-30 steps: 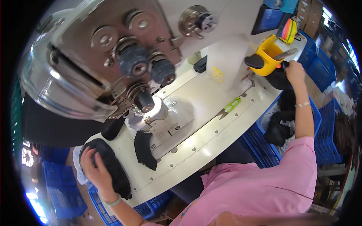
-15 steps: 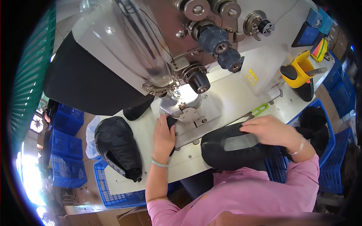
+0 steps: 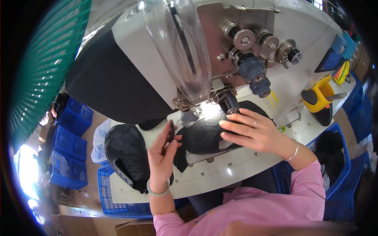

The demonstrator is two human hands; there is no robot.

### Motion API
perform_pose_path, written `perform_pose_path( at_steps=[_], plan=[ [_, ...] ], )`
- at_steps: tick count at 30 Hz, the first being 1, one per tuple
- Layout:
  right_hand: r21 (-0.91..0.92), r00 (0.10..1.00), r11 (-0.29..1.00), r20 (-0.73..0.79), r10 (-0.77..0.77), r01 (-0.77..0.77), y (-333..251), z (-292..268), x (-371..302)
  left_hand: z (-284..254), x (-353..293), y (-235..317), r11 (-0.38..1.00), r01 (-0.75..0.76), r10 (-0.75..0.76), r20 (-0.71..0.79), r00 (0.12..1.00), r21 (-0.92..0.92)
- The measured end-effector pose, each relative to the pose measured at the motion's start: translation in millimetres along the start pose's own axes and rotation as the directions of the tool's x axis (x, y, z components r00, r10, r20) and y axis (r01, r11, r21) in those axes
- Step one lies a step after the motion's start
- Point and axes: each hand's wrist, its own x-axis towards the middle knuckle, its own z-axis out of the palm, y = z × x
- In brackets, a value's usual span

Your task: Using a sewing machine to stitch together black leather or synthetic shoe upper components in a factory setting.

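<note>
The person is bent over an industrial sewing machine [image 3: 165, 59], and both hands are on a black shoe upper [image 3: 204, 135] lying on the white tabletop [image 3: 236, 167] right under the lit needle area [image 3: 197, 112]. The right hand [image 3: 252, 131] lies flat across the near side of the upper, fingers spread and pressing down rather than closed around it. The left hand [image 3: 163, 151] stands edgewise at the upper's left end, fingers straight; its grip looks like a light pinch on a thin black edge piece, though I cannot tell whether the fingers actually close on it.

Just left of the left-hand grip sits a pile of black uppers [image 3: 128, 155], overhanging a blue crate [image 3: 114, 196] below. Well to the right of the right hand stands a yellow holder [image 3: 321, 94].

The risk, as I see it, is the closeness of the right fingertips to the needle and presser foot: if the machine runs while the hand slides forward, they could be caught. With the left side barely held, the upper could also swing and send the seam off line.
</note>
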Motion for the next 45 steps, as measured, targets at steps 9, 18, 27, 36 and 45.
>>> perform_pose_path(
  at_steps=[9,18,27,36,45],
  plan=[
    [0.222,0.989,0.972,0.136,0.054,-0.084,8,8,10,30,-2,22,0.721,-0.474,0.432,0.207,0.878,0.506],
    [0.295,0.976,0.941,0.189,0.110,-0.163,7,-1,17,31,2,24,0.624,-0.522,0.442,0.288,0.850,0.582],
    [0.348,0.959,0.900,0.197,0.204,-0.263,6,-6,21,36,8,34,0.568,-0.553,0.455,0.327,0.828,0.610],
    [0.395,0.953,0.869,0.180,0.245,-0.298,8,0,20,38,12,33,0.532,-0.562,0.472,0.329,0.818,0.633],
    [0.402,0.962,0.874,0.132,0.241,-0.274,16,10,15,43,12,32,0.543,-0.539,0.463,0.307,0.832,0.644]
  ],
)
